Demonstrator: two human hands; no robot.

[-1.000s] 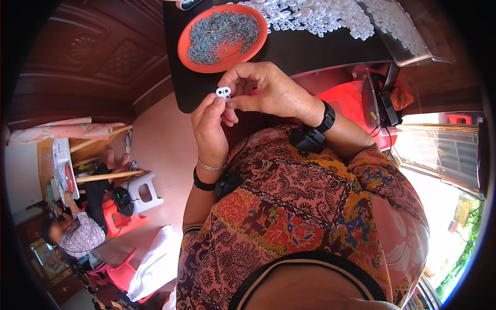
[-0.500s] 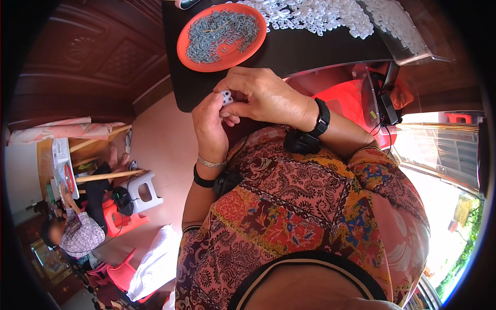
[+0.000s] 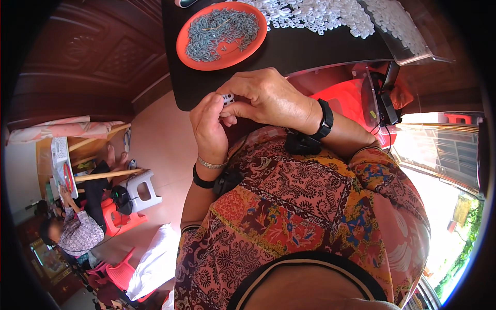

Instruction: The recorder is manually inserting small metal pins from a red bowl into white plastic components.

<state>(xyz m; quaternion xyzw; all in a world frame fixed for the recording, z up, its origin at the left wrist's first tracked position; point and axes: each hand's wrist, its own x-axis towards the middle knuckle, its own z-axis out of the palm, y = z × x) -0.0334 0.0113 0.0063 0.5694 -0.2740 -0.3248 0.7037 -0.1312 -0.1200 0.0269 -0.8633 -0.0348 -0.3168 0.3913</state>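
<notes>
Just off the near edge of the black table, both hands meet around a small white plastic piece with dark round holes. My left hand is closed, pinching the piece between thumb and fingers. My right hand is bent over it from the right, thumb and fingertips pressed together at the piece. Whether the right fingertips also hold something small is hidden. Beyond the hands, an orange-red plate holds a heap of small grey screws.
A pile of small white plastic pieces covers the far part of the black table. More lie in a clear tray at right. A red stool stands under the table. At left, another person sits near a grey stool.
The white piece has tilted between my fingers, so less of its holed face shows. My hands have shifted only slightly and keep their grip.
</notes>
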